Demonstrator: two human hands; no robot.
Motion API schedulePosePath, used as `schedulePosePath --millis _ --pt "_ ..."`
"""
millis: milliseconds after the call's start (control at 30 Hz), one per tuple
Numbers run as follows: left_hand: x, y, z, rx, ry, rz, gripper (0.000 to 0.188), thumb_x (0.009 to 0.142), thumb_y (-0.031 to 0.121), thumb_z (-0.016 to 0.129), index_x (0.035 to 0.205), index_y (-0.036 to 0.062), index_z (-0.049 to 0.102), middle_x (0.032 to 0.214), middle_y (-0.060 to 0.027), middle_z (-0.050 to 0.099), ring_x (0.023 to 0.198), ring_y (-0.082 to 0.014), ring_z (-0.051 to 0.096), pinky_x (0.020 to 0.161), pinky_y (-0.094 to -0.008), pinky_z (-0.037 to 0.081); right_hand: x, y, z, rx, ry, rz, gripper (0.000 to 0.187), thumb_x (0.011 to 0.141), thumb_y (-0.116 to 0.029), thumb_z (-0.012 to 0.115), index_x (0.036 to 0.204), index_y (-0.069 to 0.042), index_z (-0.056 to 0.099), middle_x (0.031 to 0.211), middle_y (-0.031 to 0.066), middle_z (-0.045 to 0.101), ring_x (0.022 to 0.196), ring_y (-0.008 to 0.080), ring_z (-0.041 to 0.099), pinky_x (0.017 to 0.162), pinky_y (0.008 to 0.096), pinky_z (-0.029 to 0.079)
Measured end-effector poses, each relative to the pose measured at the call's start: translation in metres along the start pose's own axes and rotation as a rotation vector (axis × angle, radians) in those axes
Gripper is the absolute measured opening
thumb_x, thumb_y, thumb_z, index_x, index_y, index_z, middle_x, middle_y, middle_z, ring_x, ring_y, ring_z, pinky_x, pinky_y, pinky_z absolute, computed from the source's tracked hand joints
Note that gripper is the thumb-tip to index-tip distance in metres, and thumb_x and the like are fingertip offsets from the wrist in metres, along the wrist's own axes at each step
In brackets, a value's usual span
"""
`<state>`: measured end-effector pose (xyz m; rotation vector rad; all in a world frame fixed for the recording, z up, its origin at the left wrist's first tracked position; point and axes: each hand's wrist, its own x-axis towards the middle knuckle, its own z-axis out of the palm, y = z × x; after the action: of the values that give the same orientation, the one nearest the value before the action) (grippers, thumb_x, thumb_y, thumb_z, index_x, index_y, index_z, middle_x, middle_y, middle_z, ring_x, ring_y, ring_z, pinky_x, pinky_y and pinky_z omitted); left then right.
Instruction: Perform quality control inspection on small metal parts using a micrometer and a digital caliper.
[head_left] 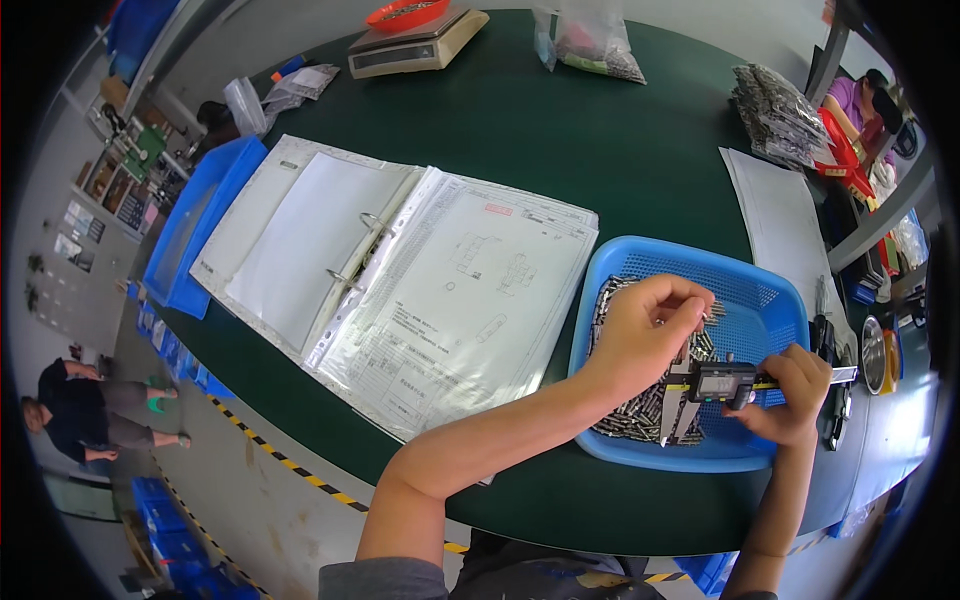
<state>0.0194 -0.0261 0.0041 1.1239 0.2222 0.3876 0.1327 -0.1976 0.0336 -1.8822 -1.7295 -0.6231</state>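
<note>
My right hand [796, 394] is closed round the beam of a digital caliper [724, 384], its jaws pointing down toward me over a blue plastic basket [790, 292]. Many small metal pins [632, 420] lie heaped in the left part of that basket. Above the heap, just beyond the caliper's jaws, my left hand [648, 330] pinches with thumb and forefinger. A small shiny metal piece seems to show at the fingertips, mostly hidden by them. Left of the basket, an open ring binder [400, 270] shows a technical drawing in a clear sleeve.
A scale [420, 50] carrying a red bowl [405, 14] stands at the far side, near a clear bag [596, 45]. Stacked bags of parts [780, 112] and paper sheets [780, 205] lie right. A blue tray [205, 225] sits left. Two other people are farther off.
</note>
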Motion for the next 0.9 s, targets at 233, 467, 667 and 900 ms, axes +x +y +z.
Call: schedulePosePath --millis 233,467,667,900 --pt "0.0 0.007 -0.004 -0.153 0.001 -0.151 0.017 0.083 0.012 0.054 0.096 0.0018 0.055 0.087 -0.0042 0.057 0.079 -0.0093 0.054 0.067 -0.0207 0.044 -0.004 0.001 0.003 0.022 0.16 0.012 0.052 0.055 -0.049 0.073 0.063 -0.002 0.051 0.052 0.0027 0.04 0.042 0.013 0.037 0.039 0.0237 0.025" --pt "-0.002 0.004 0.002 -0.068 0.007 -0.021 0.019 0.079 0.005 0.058 0.097 0.0004 0.055 0.085 -0.005 0.056 0.077 -0.0096 0.054 0.067 -0.0207 0.043 -0.018 0.01 0.002 -0.002 0.204 0.449 0.057 0.057 -0.048 0.071 0.075 0.002 0.053 0.057 0.003 0.039 0.047 0.0115 0.035 0.041 0.0235 0.025" --pt "-0.005 0.003 -0.003 0.188 0.005 0.193 0.014 0.074 -0.001 0.059 0.088 -0.0004 0.06 0.084 -0.0048 0.057 0.077 -0.0122 0.056 0.07 -0.0227 0.046 -0.004 0.004 0.006 -0.027 0.254 0.331 0.037 0.063 -0.02 0.071 0.087 0.003 0.057 0.061 0.0085 0.046 0.049 0.0177 0.044 0.044 0.0261 0.035" --pt "-0.007 0.004 0.003 0.168 0.022 0.275 0.025 0.073 -0.007 0.058 0.098 -0.0035 0.054 0.088 -0.0092 0.057 0.081 -0.0126 0.056 0.075 -0.024 0.046 0.0 0.0 -0.007 0.059 0.252 0.315 0.043 0.059 0.0 0.061 0.101 0.004 0.054 0.066 0.0103 0.05 0.053 0.0201 0.052 0.048 0.0258 0.043"
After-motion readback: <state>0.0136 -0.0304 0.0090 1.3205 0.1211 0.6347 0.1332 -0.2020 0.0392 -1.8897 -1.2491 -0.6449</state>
